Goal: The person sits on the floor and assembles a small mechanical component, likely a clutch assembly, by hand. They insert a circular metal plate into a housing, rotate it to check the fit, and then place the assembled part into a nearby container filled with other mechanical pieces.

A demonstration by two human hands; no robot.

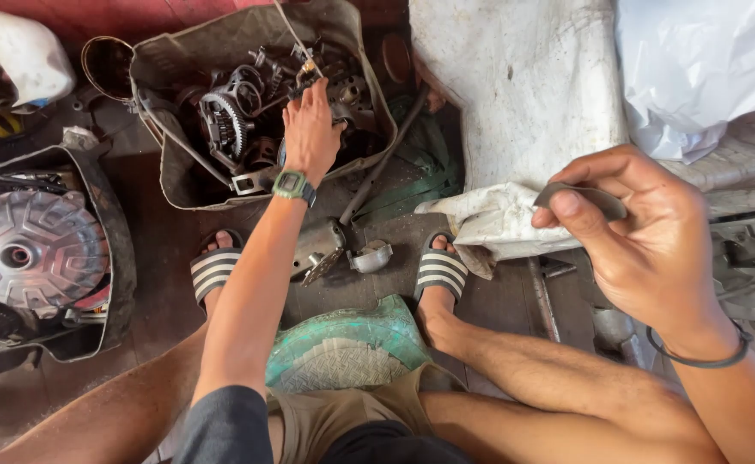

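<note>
My left hand (310,131) reaches forward into a grimy open tray (171,167) full of oily engine parts, among them a toothed gear (223,122). Its fingers rest on the parts, and what they grip, if anything, is hidden. A green watch sits on that wrist. My right hand (648,236) is raised close to the camera and pinches a thin, flat, curved grey metal piece (596,198) between thumb and fingers. A dark band circles that wrist.
A ribbed metal engine cover (30,245) lies in a dark tray at left. A white dirty sack (523,103) and white plastic sheet (704,60) fill the right. Small metal parts (334,249) lie between my sandalled feet; a green worn stool (343,344) is under me.
</note>
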